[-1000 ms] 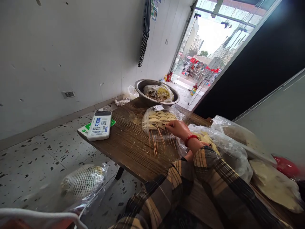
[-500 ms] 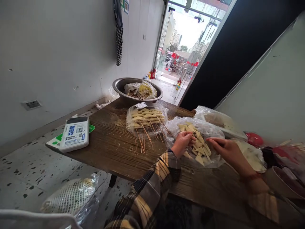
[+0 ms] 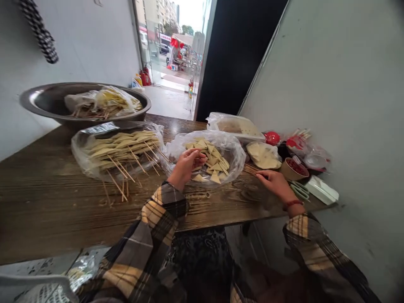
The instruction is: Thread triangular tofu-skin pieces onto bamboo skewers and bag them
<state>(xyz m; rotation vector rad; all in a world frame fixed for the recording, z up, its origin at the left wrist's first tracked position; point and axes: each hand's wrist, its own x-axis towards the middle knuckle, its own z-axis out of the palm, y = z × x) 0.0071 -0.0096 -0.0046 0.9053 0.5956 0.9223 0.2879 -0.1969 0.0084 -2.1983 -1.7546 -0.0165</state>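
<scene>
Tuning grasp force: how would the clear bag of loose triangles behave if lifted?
Probably floppy: the clear bag slumps in wrinkles. The triangles may spill, since they lie loose and uncovered. Unlikely to roll, given its flat spread.

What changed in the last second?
Right hand moved right, from the bag of skewered triangles to the thin sticks; its grip is unclear. The view swung right. Left hand is at the loose triangles, as half a second ago. Metal bowl stayed put.
</scene>
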